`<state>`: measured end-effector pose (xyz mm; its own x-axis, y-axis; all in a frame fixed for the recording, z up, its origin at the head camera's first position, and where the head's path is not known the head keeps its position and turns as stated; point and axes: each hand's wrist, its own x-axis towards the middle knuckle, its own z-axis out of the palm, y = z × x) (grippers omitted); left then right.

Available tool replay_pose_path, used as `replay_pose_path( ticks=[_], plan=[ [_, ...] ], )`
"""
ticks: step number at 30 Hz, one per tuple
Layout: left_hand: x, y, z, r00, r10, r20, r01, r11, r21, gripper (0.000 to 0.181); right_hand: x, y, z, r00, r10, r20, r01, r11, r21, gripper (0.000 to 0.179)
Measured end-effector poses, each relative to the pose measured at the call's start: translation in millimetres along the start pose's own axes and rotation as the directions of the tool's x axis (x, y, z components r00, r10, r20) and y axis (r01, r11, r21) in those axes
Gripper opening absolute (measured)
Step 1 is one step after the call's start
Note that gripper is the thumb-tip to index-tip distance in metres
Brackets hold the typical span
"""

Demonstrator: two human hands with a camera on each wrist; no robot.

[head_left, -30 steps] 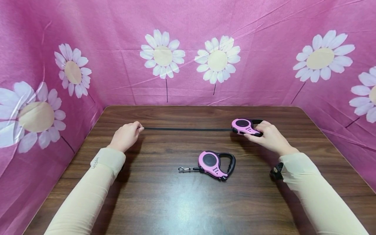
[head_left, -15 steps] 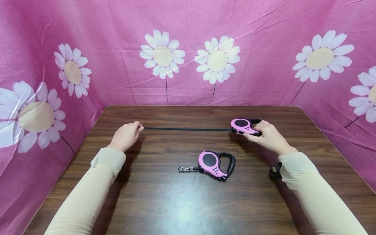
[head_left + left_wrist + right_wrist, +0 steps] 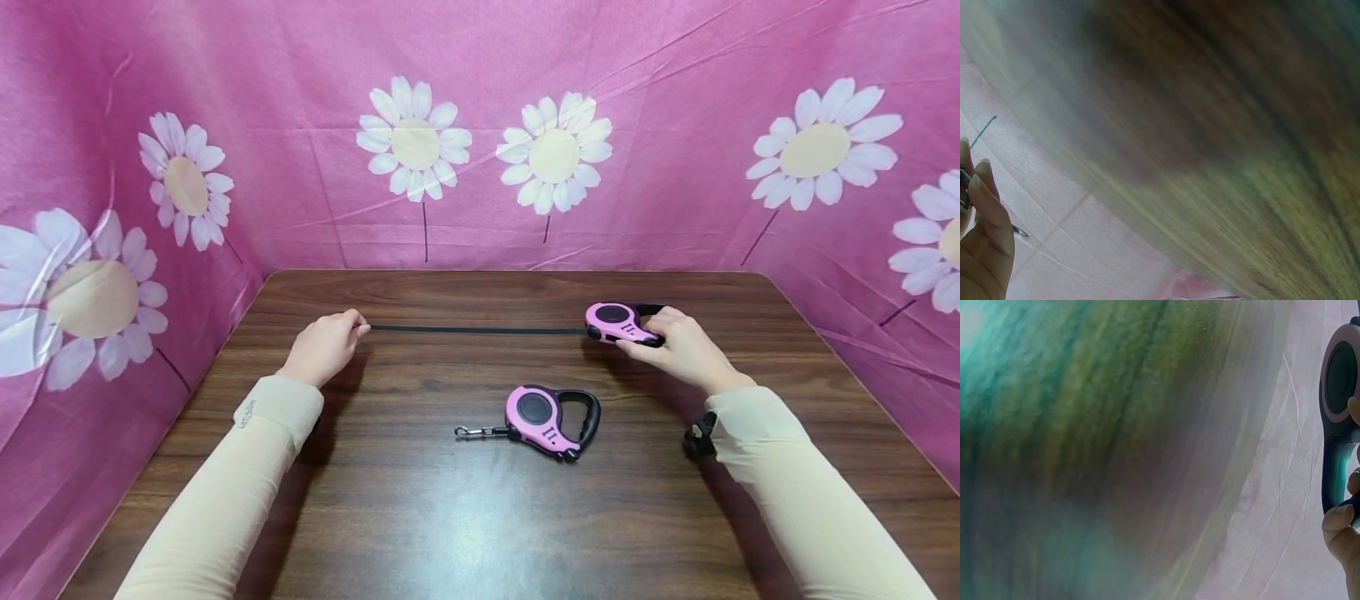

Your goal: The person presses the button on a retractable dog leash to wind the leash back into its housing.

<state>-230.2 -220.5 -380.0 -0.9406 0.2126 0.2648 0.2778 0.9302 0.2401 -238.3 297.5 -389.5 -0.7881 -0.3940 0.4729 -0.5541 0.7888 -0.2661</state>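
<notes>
My right hand [image 3: 678,350] grips a pink and black retractable dog leash [image 3: 611,317] by its black handle, at the back right of the table. From its casing a dark strap [image 3: 480,331] runs straight and taut to the left. At that far end my left hand [image 3: 322,346] pinches the strap's end. In the left wrist view, the fingers [image 3: 988,206] close on a small metal and black part, and a metal tip [image 3: 1020,232] pokes out beside them. The right wrist view catches the leash casing [image 3: 1340,375] and handle at its edge.
A second pink and black retractable leash [image 3: 534,408] lies on the brown wooden table [image 3: 405,517] between my forearms, its metal clip [image 3: 472,432] pointing left. A pink cloth [image 3: 480,50] with white daisies hangs behind and beside the table.
The held leash has shifted slightly left with my right hand, so the drawn-out strap is a little shorter. My left hand has barely moved. The leash on the table stays put.
</notes>
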Motion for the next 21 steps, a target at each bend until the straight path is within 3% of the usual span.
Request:
replay_pose_path(
  ticks=[21],
  plan=[
    [-0.6,1.5,1.5,1.000,-0.014,0.027,0.014,1.000,0.000,0.018,-1.4,3.4,2.4,0.999,0.021,0.025,-0.022,1.000,0.005,0.021]
  ],
)
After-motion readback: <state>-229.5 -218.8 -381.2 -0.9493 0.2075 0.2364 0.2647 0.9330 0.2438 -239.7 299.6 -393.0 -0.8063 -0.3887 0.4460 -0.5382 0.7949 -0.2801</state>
